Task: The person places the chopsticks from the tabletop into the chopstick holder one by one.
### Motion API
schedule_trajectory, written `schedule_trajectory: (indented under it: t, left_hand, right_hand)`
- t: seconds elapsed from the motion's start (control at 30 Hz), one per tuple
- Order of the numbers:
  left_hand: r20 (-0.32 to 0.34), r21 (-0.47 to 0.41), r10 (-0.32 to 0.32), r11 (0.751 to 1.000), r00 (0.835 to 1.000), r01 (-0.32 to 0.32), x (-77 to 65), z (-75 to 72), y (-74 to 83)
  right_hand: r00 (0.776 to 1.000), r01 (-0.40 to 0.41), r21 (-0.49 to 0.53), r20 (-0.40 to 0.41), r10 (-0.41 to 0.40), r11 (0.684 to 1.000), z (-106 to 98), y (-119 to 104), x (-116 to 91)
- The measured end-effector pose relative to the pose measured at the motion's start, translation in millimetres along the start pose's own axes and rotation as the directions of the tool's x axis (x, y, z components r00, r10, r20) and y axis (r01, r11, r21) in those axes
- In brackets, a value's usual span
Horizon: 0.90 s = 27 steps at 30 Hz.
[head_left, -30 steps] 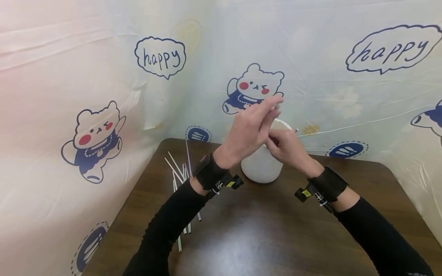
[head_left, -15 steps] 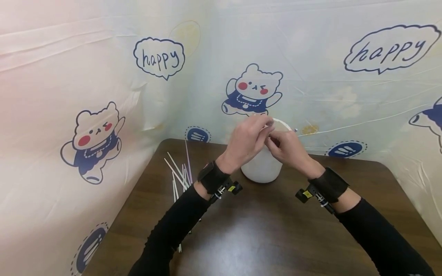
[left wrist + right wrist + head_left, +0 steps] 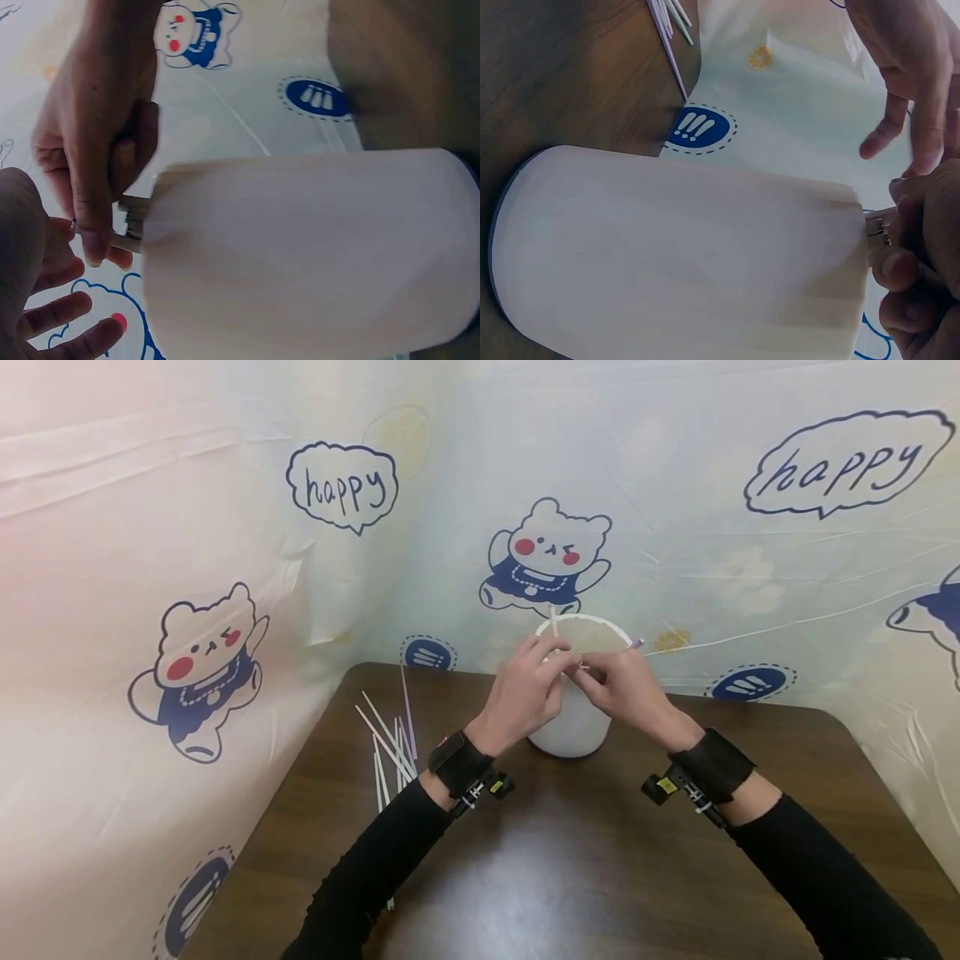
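Note:
A tall white container [image 3: 570, 727] stands upright near the back of the table, behind both hands. My left hand [image 3: 521, 697] and right hand [image 3: 630, 689] meet at its front rim. Between the fingertips is a small pale folded piece of a thin straw [image 3: 879, 229]. A white end shows above my left fingers and a purplish tip beyond my right hand; whether both belong to the same straw is unclear. In the left wrist view the right thumb and index finger pinch it, while my left thumb and index finger close on its end and the other left fingers spread apart.
Several thin white and purple straws [image 3: 393, 747] lie loosely on the left of the brown table [image 3: 600, 860]. A printed cloth [image 3: 675, 552] hangs behind and beside the table. Each wrist carries a black strap with a small camera.
My left hand has come down from above the rim and curled in beside the right fingers. A white end now stands out above it. The right hand stays nearly still.

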<state>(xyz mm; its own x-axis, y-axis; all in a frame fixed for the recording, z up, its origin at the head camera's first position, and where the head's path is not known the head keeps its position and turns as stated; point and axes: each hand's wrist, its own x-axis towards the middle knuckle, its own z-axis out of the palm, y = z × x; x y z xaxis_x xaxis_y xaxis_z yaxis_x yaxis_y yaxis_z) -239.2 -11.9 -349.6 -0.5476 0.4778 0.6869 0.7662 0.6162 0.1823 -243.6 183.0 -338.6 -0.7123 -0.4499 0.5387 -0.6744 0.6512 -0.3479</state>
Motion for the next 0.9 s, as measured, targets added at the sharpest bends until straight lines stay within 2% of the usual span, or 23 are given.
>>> schedule_trajectory:
  t: [0.27,0.53,0.77,0.9]
  left_hand:
    - [0.077,0.101,-0.007,0.995,0.997,-0.001,-11.9,5.7,-3.0]
    - [0.130,0.091,-0.037,0.996,0.991,0.025,-16.8,10.5,-7.2]
    - [0.148,0.098,-0.040,0.995,0.988,0.025,-19.5,9.8,-8.2]
    - [0.142,0.067,-0.041,0.997,0.989,0.031,-22.3,9.1,-9.4]
  right_hand:
    - [0.998,-0.035,-0.048,0.044,0.037,0.998,0.7,-1.1,-1.8]
    - [0.996,-0.047,-0.093,0.067,0.053,0.995,2.2,-1.6,-3.6]
    - [0.995,-0.054,-0.071,0.077,0.060,0.996,2.6,-4.4,-4.2]
    - [0.994,-0.070,-0.056,0.083,0.075,0.996,2.2,-6.9,-4.3]
